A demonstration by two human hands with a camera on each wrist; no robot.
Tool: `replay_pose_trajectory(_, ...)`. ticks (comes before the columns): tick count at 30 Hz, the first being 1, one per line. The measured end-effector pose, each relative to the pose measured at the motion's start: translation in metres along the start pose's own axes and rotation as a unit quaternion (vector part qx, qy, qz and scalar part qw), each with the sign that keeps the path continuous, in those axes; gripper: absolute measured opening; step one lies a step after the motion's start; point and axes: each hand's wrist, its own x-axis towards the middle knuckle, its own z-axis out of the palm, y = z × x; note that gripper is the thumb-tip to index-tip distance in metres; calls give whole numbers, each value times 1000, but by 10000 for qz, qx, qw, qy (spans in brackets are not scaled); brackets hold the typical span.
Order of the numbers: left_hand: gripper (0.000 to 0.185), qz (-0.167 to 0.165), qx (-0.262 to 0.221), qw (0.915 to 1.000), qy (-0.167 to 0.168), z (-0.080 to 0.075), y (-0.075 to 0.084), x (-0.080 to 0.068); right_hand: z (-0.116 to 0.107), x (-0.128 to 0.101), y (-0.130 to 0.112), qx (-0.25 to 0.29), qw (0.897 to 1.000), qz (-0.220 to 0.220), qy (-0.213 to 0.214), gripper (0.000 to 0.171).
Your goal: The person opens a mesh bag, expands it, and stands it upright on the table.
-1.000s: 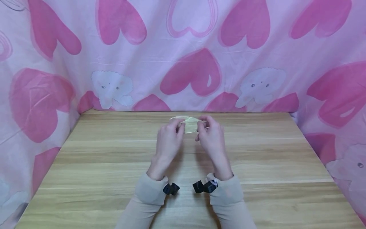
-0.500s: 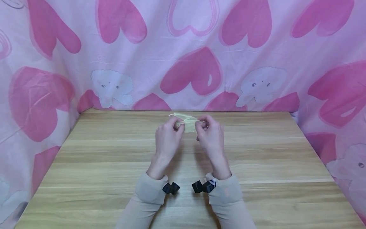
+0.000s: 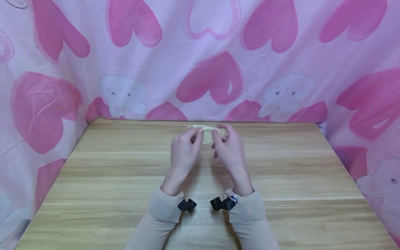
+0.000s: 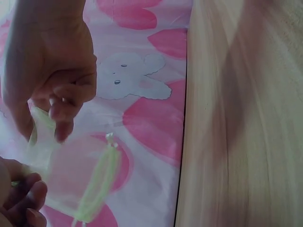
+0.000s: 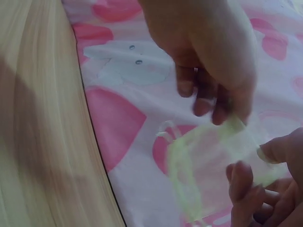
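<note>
A sheer pale yellow-green drawstring pouch (image 3: 207, 138) is held up between both hands near the table's far edge. My left hand (image 3: 183, 150) pinches it at one side between thumb and fingers. On the other side my right hand (image 3: 230, 148) also pinches the fabric. The left wrist view shows the pouch (image 4: 71, 177) spread out, its gathered band (image 4: 100, 182) carrying pale cords at both ends. From the right wrist the pouch (image 5: 203, 163) looks thin enough to see the cloth through it, with a small cord loop (image 5: 166, 130) sticking out at a corner.
The wooden table (image 3: 125, 194) runs back to a pink heart-patterned cloth (image 3: 209, 80), which also hangs along the left and right sides. Small black devices (image 3: 187, 205) sit on the cuffs of both beige sleeves (image 3: 164, 208).
The pouch has shifted and been re-spread between the fingers; its top edge, slanted half a second ago, now lies flatter. Both hands stay in nearly the same place, still gripping it.
</note>
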Motion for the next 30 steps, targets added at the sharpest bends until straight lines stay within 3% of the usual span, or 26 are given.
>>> replay_pose_trajectory(4,16,72,-75,9997,214,0,2,-1,3,1,-1,106,9999,93,-67,47)
replay_pose_trajectory(7,15,110,349,9992,161,0,1,-1,3,1,0,5,9999,-99,43,50)
replay_pose_trajectory(11,21,335,1190,9920,-237,-3,1,-2,0,2,3,-230,9986,-439,-204,50)
replay_pose_trajectory(14,19,541,1346,9877,-586,-4,1,-3,-2,2,4,-251,9967,-560,-533,50)
replay_pose_trajectory(18,10,467,1036,9906,-765,-2,1,-3,-1,2,3,-162,9974,-406,-580,42)
replay_pose_trajectory(25,14,-206,39,9987,-465,-4,1,1,5,-1,-2,-14,9990,-356,-252,33)
replay_pose_trajectory(30,18,-494,-212,9956,-766,-7,1,3,1,1,0,-100,9985,-527,126,26)
